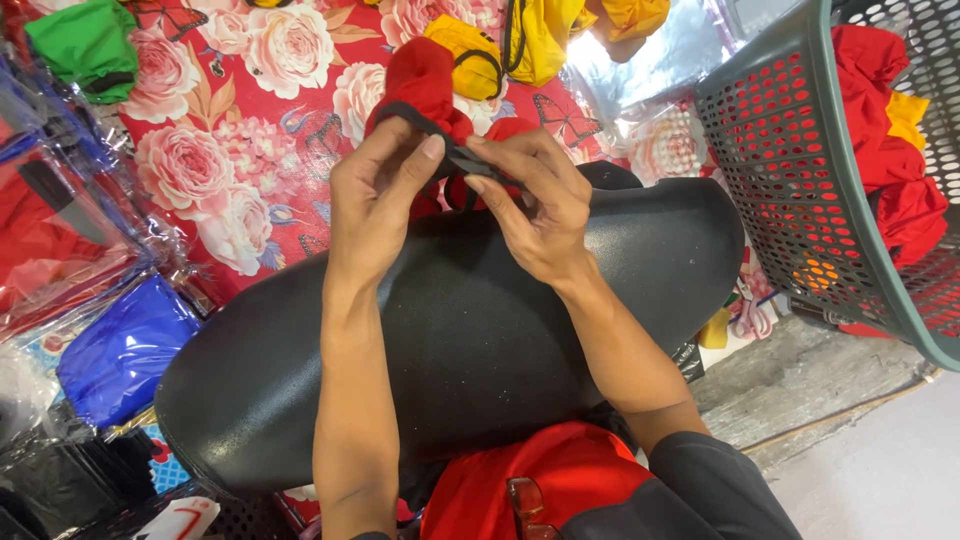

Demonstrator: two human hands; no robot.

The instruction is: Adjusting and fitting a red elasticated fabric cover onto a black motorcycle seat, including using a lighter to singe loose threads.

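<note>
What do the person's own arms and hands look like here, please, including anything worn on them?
Both forearms are bare, with no gloves, rings, watch or bracelets visible. The left hand and right hand have bare fingers with short, unpainted nails. A dark grey sleeve shows on the right arm near the elbow. The left arm shows no sleeve in view.

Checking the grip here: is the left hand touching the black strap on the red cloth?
Touching. The head view shows the left hand pinching the black strap, thumb and fingers closed directly on it.
</note>
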